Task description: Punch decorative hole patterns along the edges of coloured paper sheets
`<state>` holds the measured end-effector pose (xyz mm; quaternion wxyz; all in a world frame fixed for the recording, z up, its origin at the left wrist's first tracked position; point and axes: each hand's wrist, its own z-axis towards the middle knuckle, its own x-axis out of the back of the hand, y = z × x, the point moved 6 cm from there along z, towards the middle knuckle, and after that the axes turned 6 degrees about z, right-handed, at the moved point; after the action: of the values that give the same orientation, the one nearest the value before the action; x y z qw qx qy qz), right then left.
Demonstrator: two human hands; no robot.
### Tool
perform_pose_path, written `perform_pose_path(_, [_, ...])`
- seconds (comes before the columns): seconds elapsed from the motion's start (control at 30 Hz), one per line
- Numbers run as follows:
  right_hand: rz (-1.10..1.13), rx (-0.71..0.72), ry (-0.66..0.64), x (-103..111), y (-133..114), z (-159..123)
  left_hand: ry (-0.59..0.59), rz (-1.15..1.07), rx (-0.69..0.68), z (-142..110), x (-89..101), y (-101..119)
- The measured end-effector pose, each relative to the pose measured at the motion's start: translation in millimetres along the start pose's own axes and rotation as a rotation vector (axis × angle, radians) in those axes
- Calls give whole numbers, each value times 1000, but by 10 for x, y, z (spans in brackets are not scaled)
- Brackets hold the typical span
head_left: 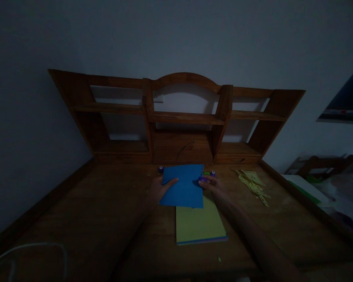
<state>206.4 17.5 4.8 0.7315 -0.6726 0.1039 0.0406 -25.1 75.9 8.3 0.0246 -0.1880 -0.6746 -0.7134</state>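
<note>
Left hand (pixel 159 190), I see, pinches flat blue paper (pixel 184 190); right hand (pixel 213 185) grips a rounded purple tool (pixel 202 179) at the holed edge.

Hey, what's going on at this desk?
A person's left hand holds a blue sheet while the right hand grips a small purple tool, apparently a punch, at its right edge. Small holes show near the top of that edge. The sheet partly hides a paper stack, yellow on top, and yellow hole-filled pieces lie off to the right.
</note>
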Motion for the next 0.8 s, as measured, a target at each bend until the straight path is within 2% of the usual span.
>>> perform_pose_path(0.17, [-3, -30, -3, 21, 61, 15, -26, 15, 34, 4, -8, -19])
perform_pose_path(0.4, [-5, -10, 18, 2, 72, 39, -3, 59, 107, 25, 12, -31])
perform_pose_path(0.57, [-63, -20, 48, -10, 130, 52, 65, 125, 269, 9, 119, -55])
perform_pose_path(0.7, [-133, -27, 50, -85, 113, 2, 70, 184, 320, -8, 195, -8])
perform_pose_path(0.8, [-86, -44, 26, -159, 82, -18, 58, 249, 347, -35, 240, 58])
